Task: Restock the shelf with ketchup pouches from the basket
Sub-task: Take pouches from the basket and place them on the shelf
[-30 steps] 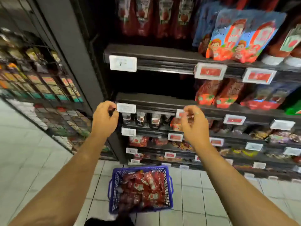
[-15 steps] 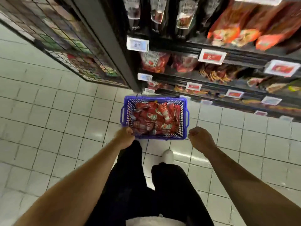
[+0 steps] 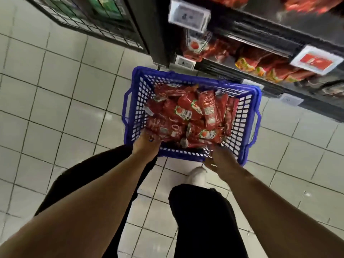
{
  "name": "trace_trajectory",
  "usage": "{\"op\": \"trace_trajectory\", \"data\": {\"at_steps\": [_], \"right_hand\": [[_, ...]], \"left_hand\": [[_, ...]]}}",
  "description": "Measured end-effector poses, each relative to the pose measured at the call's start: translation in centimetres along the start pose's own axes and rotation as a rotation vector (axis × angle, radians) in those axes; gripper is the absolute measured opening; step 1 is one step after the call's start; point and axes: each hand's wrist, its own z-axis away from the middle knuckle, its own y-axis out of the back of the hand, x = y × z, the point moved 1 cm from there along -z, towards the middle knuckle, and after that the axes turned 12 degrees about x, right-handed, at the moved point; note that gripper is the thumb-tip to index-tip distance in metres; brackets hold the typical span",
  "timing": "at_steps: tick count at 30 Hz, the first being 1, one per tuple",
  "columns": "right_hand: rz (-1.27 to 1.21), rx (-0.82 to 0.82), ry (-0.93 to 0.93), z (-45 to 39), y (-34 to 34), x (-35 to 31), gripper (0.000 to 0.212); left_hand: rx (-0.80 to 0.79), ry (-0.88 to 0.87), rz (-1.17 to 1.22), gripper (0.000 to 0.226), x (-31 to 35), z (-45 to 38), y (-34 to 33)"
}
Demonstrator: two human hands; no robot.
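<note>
A blue plastic basket stands on the tiled floor in front of the shelf, filled with red ketchup pouches. My left hand reaches over the near left rim, its fingers down among the pouches and hidden. My right hand is at the near right rim, and its fingertips are hidden behind the back of the hand. Red pouches lie on the lower shelf levels behind white price tags.
A black wire rack stands at the upper left beside the shelf's dark upright. My black trouser legs and a white shoe are just below the basket. Pale floor tiles spread to the left and right.
Both hands have dropped from the shelf edge down to the basket. The view has tilted down and closed in. My left hand went from the rim into the pouches.
</note>
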Motion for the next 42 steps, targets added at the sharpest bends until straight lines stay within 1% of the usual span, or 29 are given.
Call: {"op": "trace_trajectory", "data": {"at_steps": [2,3,4,6,7,8,10,11,12,13,15,17,19,20,22,25,27,28,29,30,31,32,33,35,36,37,39,40,42], "right_hand": [[-0.177,0.002,-0.075,-3.1,-1.9,-1.9,0.022],[-0.199,0.039,-0.018,-4.5,-2.4,-2.9,0.028],[-0.151,0.118,0.096,-6.2,-3.1,-3.9,0.035],[0.180,0.344,0.494,-8.7,-3.6,-5.9,0.056],[0.322,0.400,0.683,-9.8,-4.0,-6.8,0.062],[0.405,0.398,0.812,-10.4,-4.5,-7.7,0.069],[0.617,0.374,0.962,-12.5,-5.9,-8.9,0.095],[0.751,0.388,1.003,-13.5,-7.0,-9.3,0.108],[0.847,0.417,1.014,-14.1,-8.0,-9.7,0.115],[0.894,0.462,0.996,-14.5,-8.8,-10.1,0.117],[0.892,0.539,0.913,-14.9,-10.2,-10.7,0.110],[0.945,0.591,0.910,-14.8,-10.5,-11.1,0.096],[0.992,0.568,0.972,-14.1,-10.2,-11.1,0.084],[1.000,0.542,0.990,-13.8,-10.0,-11.0,0.081],[0.992,0.481,0.983,-12.9,-9.2,-10.3,0.077],[0.922,0.410,0.958,-11.1,-7.4,-8.9,0.077],[0.812,0.375,0.982,-9.2,-5.5,-8.2,0.071],[0.750,0.368,1.020,-7.9,-4.5,-8.0,0.064],[0.706,0.381,1.042,-6.3,-3.4,-7.7,0.057],[0.656,0.413,1.030,-5.0,-2.4,-7.5,0.054],[0.576,0.429,0.978,-3.5,-1.2,-7.5,0.051],[0.468,0.423,0.888,-2.2,-0.3,-7.4,0.050],[0.338,0.403,0.776,-0.4,0.5,-7.4,0.047],[0.079,0.343,0.578,3.0,2.1,-7.5,0.035],[-0.010,0.319,0.537,5.3,3.1,-7.5,0.027],[-0.073,0.301,0.508,7.6,4.0,-7.4,0.025],[-0.232,0.251,0.436,12.0,6.4,-7.5,0.028],[-0.324,0.198,0.388,13.7,7.5,-7.7,0.024],[-0.460,0.011,0.270,17.9,10.3,-8.2,0.024]], "left_hand": [[0.083,-0.071,0.005,0.044,1.0,-3.4,-1.4],[0.119,-0.077,0.013,0.053,1.4,-4.8,-1.8],[0.156,-0.078,-0.002,0.067,1.9,-6.5,-2.4],[0.222,-0.157,-0.112,0.090,2.6,-9.8,-3.4],[0.235,-0.227,-0.180,0.097,2.8,-11.3,-4.0],[0.221,-0.276,-0.239,0.104,3.0,-12.7,-4.5],[0.146,-0.297,-0.308,0.113,3.0,-15.4,-5.8],[0.133,-0.307,-0.363,0.115,2.8,-16.6,-6.4],[0.138,-0.324,-0.448,0.115,2.7,-17.4,-7.0],[0.148,-0.340,-0.543,0.115,2.8,-17.8,-7.4],[0.167,-0.352,-0.667,0.108,3.2,-18.1,-7.7],[0.182,-0.342,-0.648,0.092,3.9,-18.3,-7.4],[0.199,-0.312,-0.587,0.078,4.4,-17.7,-6.6],[0.201,-0.296,-0.565,0.075,4.4,-17.2,-6.4],[0.159,-0.221,-0.488,0.076,3.9,-15.6,-6.1],[0.068,-0.117,-0.343,0.083,2.8,-13.3,-5.2],[-0.044,-0.093,-0.277,0.081,2.5,-12.1,-3.5],[-0.145,-0.059,-0.226,0.074,2.6,-11.4,-2.2],[-0.268,-0.013,-0.142,0.060,2.8,-10.6,-0.9],[-0.382,0.036,-0.037,0.045,2.9,-9.9,0.3],[-0.471,0.090,0.068,0.032,2.9,-8.9,1.6],[-0.534,0.142,0.178,0.027,2.8,-7.8,3.0],[-0.567,0.181,0.281,0.029,2.8,-6.4,4.4],[-0.561,0.226,0.441,0.039,3.2,-3.8,7.0],[-0.548,0.230,0.515,0.044,3.6,-2.0,8.6],[-0.553,0.224,0.588,0.050,4.2,0.0,10.2],[-0.595,0.185,0.745,0.059,5.5,4.5,13.9],[-0.602,0.157,0.817,0.059,6.2,6.5,15.5],[-0.557,0.131,0.925,0.061,7.5,11.0,18.8]]}}
